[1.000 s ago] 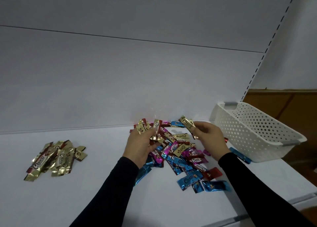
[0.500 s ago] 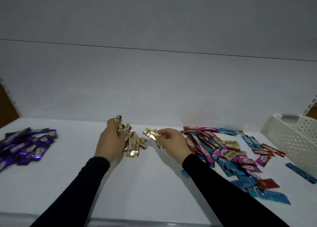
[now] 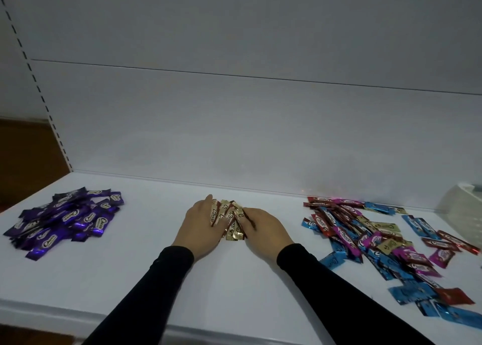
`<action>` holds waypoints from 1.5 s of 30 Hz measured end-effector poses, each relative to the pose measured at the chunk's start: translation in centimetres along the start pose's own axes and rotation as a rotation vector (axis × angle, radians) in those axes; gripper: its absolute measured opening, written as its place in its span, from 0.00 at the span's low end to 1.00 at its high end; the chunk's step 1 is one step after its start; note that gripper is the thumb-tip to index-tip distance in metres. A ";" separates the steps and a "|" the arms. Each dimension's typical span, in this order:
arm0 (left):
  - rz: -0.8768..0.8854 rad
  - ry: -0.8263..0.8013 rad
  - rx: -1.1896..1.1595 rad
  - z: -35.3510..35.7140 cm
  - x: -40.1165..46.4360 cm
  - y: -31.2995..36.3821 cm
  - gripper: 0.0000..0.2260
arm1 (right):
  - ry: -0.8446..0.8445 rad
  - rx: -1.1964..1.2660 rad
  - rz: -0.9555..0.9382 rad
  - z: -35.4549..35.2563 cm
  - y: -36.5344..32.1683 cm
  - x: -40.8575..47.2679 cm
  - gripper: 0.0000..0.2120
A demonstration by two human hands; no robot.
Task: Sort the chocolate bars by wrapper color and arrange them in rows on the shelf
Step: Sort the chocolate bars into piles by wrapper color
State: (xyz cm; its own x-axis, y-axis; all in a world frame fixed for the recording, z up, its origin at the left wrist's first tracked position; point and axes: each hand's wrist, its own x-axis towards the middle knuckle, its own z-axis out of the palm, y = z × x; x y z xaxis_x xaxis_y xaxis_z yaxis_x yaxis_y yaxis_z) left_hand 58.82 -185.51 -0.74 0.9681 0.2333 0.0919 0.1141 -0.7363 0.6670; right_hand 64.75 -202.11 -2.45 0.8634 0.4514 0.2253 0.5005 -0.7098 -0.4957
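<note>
A small pile of gold-wrapped chocolate bars (image 3: 233, 227) lies at the middle of the white shelf (image 3: 234, 287). My left hand (image 3: 199, 230) holds several gold bars against the pile's left side, some lying over its fingers. From the right, my right hand (image 3: 267, 231) reaches its fingertips onto a gold bar on top of the pile. A heap of purple-wrapped bars (image 3: 65, 219) lies at the left. At the right spreads a mixed heap (image 3: 370, 243) of blue, pink, red and a few gold bars.
The corner of a white perforated basket (image 3: 463, 201) shows at the far right. The shelf's back wall (image 3: 234, 136) rises just behind the piles. The shelf's front edge runs below my forearms.
Both hands carried gold bars leftwards from the mixed heap and have come down onto the gold pile. The view has swung left, bringing the purple heap fully into sight.
</note>
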 end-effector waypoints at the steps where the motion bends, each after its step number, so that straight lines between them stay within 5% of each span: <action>1: 0.006 0.000 0.002 0.1 0.0 -0.2 0.32 | 0.001 -0.017 -0.011 0.1 -0.1 0.0 0.14; 4: 0.052 -0.005 0.079 0.4 0.2 -0.6 0.34 | -0.040 -0.076 -0.033 0.2 0.0 0.0 0.16; 7: 0.101 -0.052 0.238 0.6 0.5 -0.8 0.37 | -0.137 -0.267 -0.081 0.0 0.2 -0.1 0.28; 9: 0.141 -0.051 0.282 0.6 0.7 -1.1 0.42 | -0.214 -0.282 -0.062 -0.1 -0.2 -0.2 0.27; 18: 0.040 0.016 0.287 -3.6 0.7 -6.5 0.31 | -0.309 -0.222 -0.097 3.7 -5.4 2.9 0.27; 23: -0.042 0.077 0.282 -5.6 1.2 -9.0 0.26 | -0.320 -0.290 -0.206 8.1 -6.9 6.8 0.49; 31: -0.049 0.069 0.274 -5.4 3.4 -8.9 0.26 | -0.303 -0.230 -0.143 7.5 -7.4 7.9 0.30; 36: -0.051 0.039 0.167 -6.0 3.1 -9.2 0.34 | -0.306 -0.245 -0.144 6.5 -7.0 7.7 0.43; 45: 0.003 0.047 0.257 -6.4 2.2 -6.8 0.27 | -0.229 -0.120 -0.073 -0.6 -4.7 2.9 0.27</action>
State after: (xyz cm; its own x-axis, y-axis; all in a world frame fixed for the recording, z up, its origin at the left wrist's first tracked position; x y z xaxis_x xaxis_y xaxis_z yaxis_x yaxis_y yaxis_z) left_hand 58.73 -175.93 -0.32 0.9576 0.2562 0.1318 0.1704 -0.8725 0.4579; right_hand 65.00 -197.80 1.04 0.7950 0.6042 0.0545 0.5763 -0.7241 -0.3790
